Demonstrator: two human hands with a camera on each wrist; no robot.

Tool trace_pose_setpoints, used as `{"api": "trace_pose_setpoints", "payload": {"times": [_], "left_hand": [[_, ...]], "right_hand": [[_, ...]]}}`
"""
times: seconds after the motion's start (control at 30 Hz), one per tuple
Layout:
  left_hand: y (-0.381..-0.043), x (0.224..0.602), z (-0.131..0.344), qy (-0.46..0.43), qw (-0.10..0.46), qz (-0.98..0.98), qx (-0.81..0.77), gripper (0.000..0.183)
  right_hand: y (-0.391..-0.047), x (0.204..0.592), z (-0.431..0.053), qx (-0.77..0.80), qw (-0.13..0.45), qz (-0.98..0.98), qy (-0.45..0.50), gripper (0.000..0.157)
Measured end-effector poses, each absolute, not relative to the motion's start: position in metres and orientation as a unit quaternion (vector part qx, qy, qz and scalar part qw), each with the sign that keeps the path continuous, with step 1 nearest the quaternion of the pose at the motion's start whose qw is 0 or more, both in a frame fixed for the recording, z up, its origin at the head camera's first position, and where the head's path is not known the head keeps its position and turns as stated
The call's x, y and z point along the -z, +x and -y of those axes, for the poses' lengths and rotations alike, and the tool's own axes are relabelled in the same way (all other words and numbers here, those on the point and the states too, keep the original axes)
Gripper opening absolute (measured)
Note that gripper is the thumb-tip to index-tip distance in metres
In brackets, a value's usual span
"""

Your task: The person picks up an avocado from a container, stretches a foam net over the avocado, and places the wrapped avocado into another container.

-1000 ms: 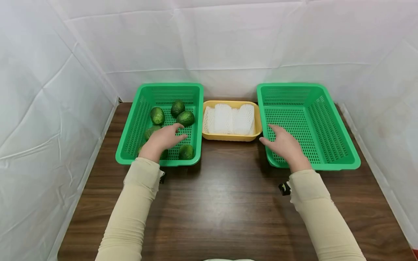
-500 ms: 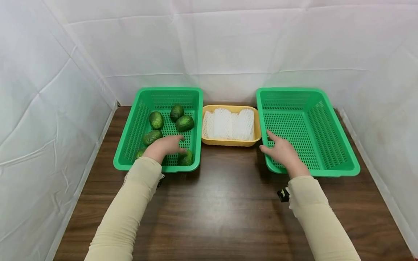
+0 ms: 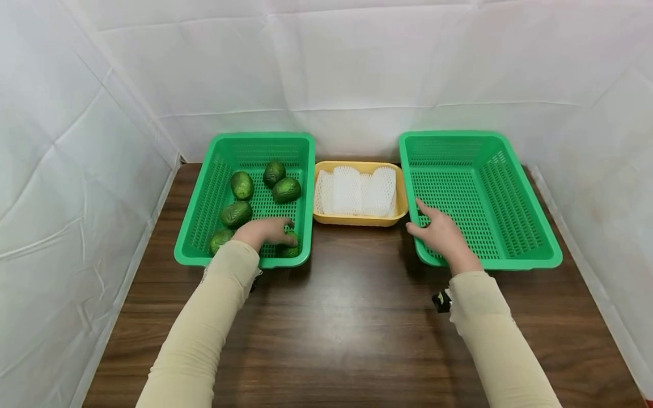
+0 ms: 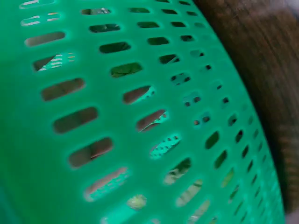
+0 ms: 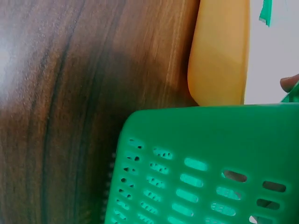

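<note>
In the head view my left hand (image 3: 262, 230) reaches down into the left green basket (image 3: 263, 136). Its thumb and fingers are curled about a dark green avocado (image 3: 288, 251) in the near right corner, partly covering it. Several other avocados (image 3: 237, 215) lie in that basket. The left wrist view is mostly the slotted basket wall (image 4: 107, 107), with bits of hand and avocado behind the slots. My right hand (image 3: 442, 235) rests at the left rim of the right green basket (image 3: 449, 134), thumb and forefinger spread and holding nothing; a fingertip (image 5: 289, 83) shows in the right wrist view.
Between the baskets stands a yellow tray (image 3: 357, 220) holding white foam net sleeves (image 3: 349, 191). The brown wooden table (image 3: 336, 317) runs toward me. White cloth walls (image 3: 357, 62) close off the back and both sides.
My left hand has moved down and slightly right, from above the basket's middle to the near right avocado, and its fingers have closed about it. My right hand has stayed at the rim.
</note>
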State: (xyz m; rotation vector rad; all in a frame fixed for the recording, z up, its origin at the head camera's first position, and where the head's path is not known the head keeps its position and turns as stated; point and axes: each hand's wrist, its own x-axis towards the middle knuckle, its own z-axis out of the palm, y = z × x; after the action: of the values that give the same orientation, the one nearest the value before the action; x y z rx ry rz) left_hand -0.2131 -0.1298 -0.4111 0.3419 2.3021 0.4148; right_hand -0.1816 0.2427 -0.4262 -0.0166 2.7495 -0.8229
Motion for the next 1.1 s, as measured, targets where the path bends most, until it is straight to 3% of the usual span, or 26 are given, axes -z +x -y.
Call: {"api": "trace_pose_setpoints", "payload": {"times": [0.53,1.1], "left_hand": [[-0.214,0.413,0.134,0.137,0.381,-0.894,-0.194,0.057],[-0.205,0.406,0.146,0.094,0.280,-0.923,-0.246,0.050]], "right_hand": [[-0.180,0.426,-0.242,0.291,0.137,-0.947,0.003,0.078],[-0.180,0.427,-0.241,0.298,0.124,-0.946,-0.003,0.078]]}}
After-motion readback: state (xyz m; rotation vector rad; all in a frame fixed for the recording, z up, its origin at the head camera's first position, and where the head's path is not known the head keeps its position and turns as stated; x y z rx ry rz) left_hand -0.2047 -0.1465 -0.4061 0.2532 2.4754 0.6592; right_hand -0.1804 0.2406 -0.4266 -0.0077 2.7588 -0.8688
